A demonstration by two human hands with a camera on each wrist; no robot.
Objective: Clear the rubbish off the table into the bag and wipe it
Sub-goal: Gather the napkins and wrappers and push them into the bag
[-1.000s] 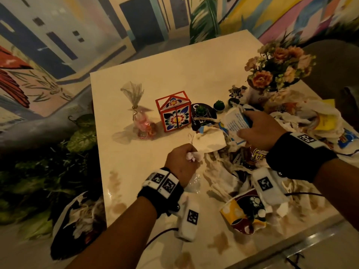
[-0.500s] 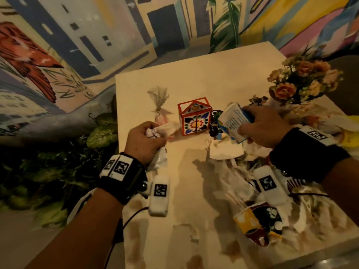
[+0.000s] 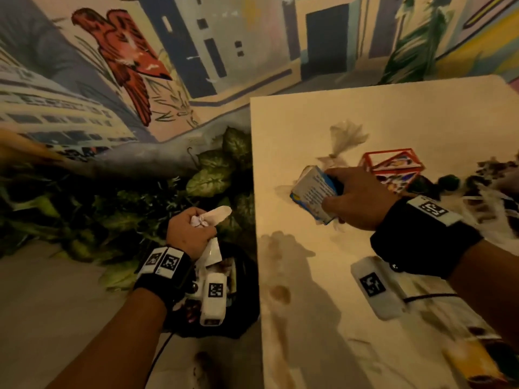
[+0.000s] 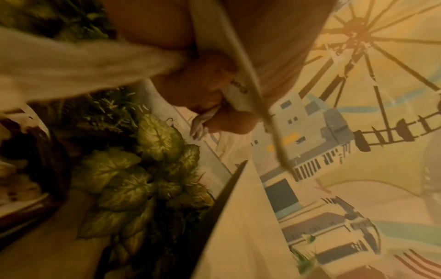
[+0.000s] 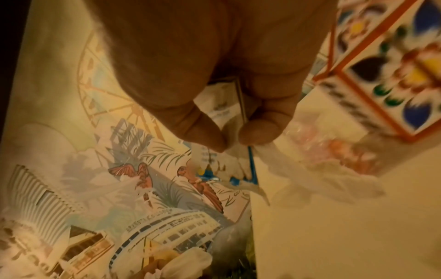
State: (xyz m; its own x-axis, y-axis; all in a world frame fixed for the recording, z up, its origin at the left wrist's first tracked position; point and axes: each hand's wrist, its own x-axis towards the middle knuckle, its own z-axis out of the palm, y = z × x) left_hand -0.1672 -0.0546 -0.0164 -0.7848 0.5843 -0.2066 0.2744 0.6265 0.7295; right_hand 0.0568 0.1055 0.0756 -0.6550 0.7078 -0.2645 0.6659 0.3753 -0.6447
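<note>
My left hand (image 3: 191, 231) is off the table's left edge, above the black rubbish bag (image 3: 241, 304) on the floor, and grips crumpled white paper scraps (image 3: 213, 217). The left wrist view shows its curled fingers (image 4: 205, 94) round the paper scraps (image 4: 71, 64). Over the table (image 3: 393, 122) my right hand (image 3: 354, 200) grips a small white and blue carton (image 3: 314, 192). In the right wrist view its fingers (image 5: 260, 132) pinch the carton (image 5: 222, 111) together with a torn white tissue (image 5: 322, 175).
A red-framed floral box (image 3: 393, 167) and a small clear gift pouch (image 3: 345, 138) stand behind the right hand. More paper litter (image 3: 491, 203) lies at the table's right, a colourful cup (image 3: 471, 360) near the front. Brown stains (image 3: 278, 290) mark the tabletop. Leafy plants (image 3: 213, 175) line the floor.
My left hand has carried its paper scraps leftward off the table to above the bag. The right hand has moved left across the table with the carton.
</note>
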